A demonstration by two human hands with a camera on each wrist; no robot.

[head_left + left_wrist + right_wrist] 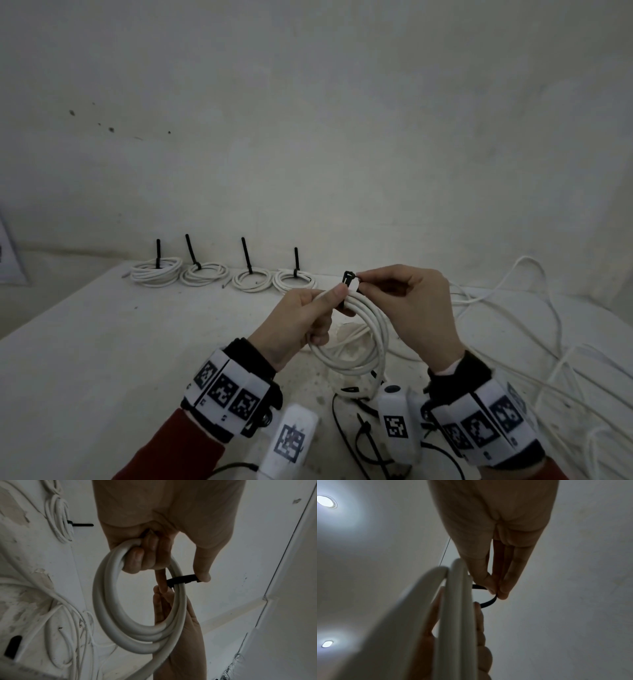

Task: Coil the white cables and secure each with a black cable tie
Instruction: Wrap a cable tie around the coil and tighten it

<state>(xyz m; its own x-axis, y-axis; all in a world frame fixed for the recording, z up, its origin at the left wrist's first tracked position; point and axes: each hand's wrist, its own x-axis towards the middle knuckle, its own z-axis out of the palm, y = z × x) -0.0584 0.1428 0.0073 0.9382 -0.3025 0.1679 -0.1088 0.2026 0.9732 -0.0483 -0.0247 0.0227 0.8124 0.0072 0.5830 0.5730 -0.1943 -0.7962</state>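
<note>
A coiled white cable (359, 339) hangs in the air between both hands above the table. My left hand (308, 315) grips the coil (109, 601) at its top, fingers curled round the strands. A black cable tie (349, 279) wraps the coil beside that grip. My right hand (394, 291) pinches the tie's head end between thumb and forefinger. In the left wrist view the black cable tie (181, 580) crosses the strands. In the right wrist view the tie (488, 601) forms a loose loop beside the cable strands (457, 615).
Several tied coils (222, 275) with upright black tie tails line the table's far edge by the wall. Loose white cable (548, 342) sprawls over the table's right side. Spare black ties (370, 438) lie near the front edge.
</note>
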